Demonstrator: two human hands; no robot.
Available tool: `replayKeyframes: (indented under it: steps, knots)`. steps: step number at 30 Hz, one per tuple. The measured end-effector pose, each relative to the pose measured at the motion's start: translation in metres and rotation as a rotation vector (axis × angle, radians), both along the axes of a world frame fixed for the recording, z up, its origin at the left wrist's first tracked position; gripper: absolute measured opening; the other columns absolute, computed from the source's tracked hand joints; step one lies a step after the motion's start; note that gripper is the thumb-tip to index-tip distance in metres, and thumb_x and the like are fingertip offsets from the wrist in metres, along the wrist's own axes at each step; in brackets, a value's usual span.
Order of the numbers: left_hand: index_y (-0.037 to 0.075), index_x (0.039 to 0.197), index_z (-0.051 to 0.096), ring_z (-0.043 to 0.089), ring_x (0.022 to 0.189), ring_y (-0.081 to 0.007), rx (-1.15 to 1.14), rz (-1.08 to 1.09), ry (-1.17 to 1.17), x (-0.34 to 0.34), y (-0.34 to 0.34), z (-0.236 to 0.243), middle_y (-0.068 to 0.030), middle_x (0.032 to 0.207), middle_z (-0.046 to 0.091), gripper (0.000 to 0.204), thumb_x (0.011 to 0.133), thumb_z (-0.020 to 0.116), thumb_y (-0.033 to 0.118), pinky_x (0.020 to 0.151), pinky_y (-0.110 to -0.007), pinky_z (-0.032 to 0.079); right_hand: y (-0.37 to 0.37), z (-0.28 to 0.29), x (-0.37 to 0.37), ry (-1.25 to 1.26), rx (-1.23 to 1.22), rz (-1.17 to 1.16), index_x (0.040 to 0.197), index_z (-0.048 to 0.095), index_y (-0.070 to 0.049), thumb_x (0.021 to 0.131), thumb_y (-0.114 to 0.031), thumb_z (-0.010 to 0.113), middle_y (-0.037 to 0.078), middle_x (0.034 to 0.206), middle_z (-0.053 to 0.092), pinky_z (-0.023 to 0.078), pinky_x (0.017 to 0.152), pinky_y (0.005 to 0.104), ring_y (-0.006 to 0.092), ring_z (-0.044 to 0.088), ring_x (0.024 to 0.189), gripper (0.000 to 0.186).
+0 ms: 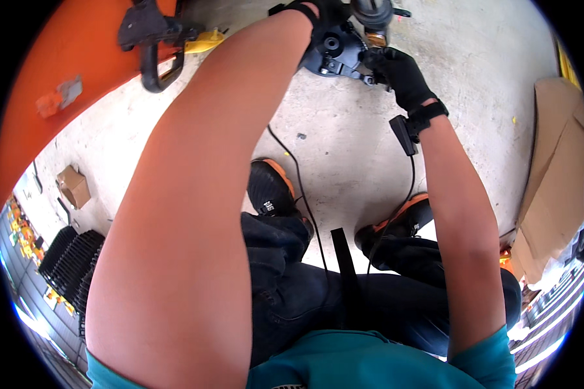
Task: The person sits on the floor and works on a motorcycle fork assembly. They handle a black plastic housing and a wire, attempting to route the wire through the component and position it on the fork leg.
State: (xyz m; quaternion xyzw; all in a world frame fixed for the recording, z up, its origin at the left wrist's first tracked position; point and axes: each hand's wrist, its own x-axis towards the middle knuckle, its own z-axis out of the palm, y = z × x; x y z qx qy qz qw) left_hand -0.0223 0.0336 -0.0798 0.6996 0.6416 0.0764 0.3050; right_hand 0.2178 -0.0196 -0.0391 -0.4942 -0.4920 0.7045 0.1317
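Observation:
A dark grey-blue round machine part (331, 47) with a hub in its middle and a metal lever arm along its near edge is at the top of the view. A grey cylindrical part (373, 13) with a brass-coloured end sits just right of it. My left hand (329, 11), in a black glove, is at the far side of the round part; its fingers are hidden by the hand and the frame edge. My black-gloved right hand (401, 74) is at the right edge of the round part, fingers curled in beside the brass-coloured end. What they pinch is too small to make out.
An orange panel (78, 65) stands at the left, with a black handle-like fitting (156, 45) and a yellow piece (204, 41). Brown cardboard (551, 188) leans at the right. A small box (74, 187) and black ribbed parts (71, 262) lie left. Cables hang before my shoes (274, 187).

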Motion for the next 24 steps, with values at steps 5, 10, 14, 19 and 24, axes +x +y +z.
replayKeyframes:
  steps: [5, 10, 14, 19, 24]
  knots:
    - [0.004, 0.092, 0.07, 0.065, 0.09, -0.0326, -0.044, -0.07, -0.031, 0.001, -0.006, 0.026, -0.0198, 0.092, 0.068, 0.039, 0.087, 0.057, 0.04, 0.076, -0.04, 0.051, 0.001, 0.01, 0.001, -0.051, -0.011, 0.06, 0.105, 0.071, -0.004, 0.091, -0.015, 0.065, 0.003, 0.091, 0.07, 0.051, 0.07, 0.0249, 0.0104, 0.063, 0.077, 0.019]
    - [0.003, 0.094, 0.069, 0.064, 0.089, -0.0312, -0.087, -0.154, -0.047, 0.011, -0.008, 0.049, -0.0188, 0.093, 0.068, 0.037, 0.088, 0.057, 0.038, 0.076, -0.039, 0.051, 0.001, 0.028, 0.0, -0.026, -0.055, 0.125, 0.109, 0.069, -0.003, 0.092, -0.015, 0.063, 0.004, 0.097, 0.071, 0.052, 0.075, 0.0241, 0.0113, 0.064, 0.082, 0.021]
    - [0.003, 0.095, 0.069, 0.064, 0.089, -0.0301, -0.103, -0.222, -0.043, 0.018, -0.011, 0.07, -0.0179, 0.093, 0.068, 0.035, 0.088, 0.058, 0.036, 0.075, -0.038, 0.051, 0.005, 0.026, 0.005, -0.099, -0.039, 0.218, 0.105, 0.07, -0.005, 0.09, -0.02, 0.067, 0.001, 0.089, 0.069, 0.051, 0.072, 0.0241, 0.0087, 0.062, 0.079, 0.021]
    - [0.002, 0.097, 0.068, 0.064, 0.088, -0.0287, -0.119, -0.296, -0.015, 0.024, -0.014, 0.084, -0.0168, 0.093, 0.068, 0.034, 0.088, 0.058, 0.033, 0.075, -0.037, 0.051, 0.004, 0.008, 0.016, -0.064, -0.004, 0.212, 0.1, 0.072, -0.01, 0.087, -0.025, 0.07, -0.002, 0.085, 0.068, 0.05, 0.067, 0.0241, 0.0075, 0.059, 0.074, 0.02]
    - [0.002, 0.098, 0.068, 0.064, 0.087, -0.0273, -0.133, -0.327, 0.034, 0.021, -0.018, 0.092, -0.0158, 0.094, 0.068, 0.032, 0.088, 0.059, 0.031, 0.075, -0.036, 0.051, 0.003, 0.014, 0.009, -0.088, 0.041, 0.155, 0.09, 0.072, -0.007, 0.087, -0.023, 0.071, 0.0, 0.079, 0.066, 0.05, 0.063, 0.025, 0.0085, 0.059, 0.07, 0.016]
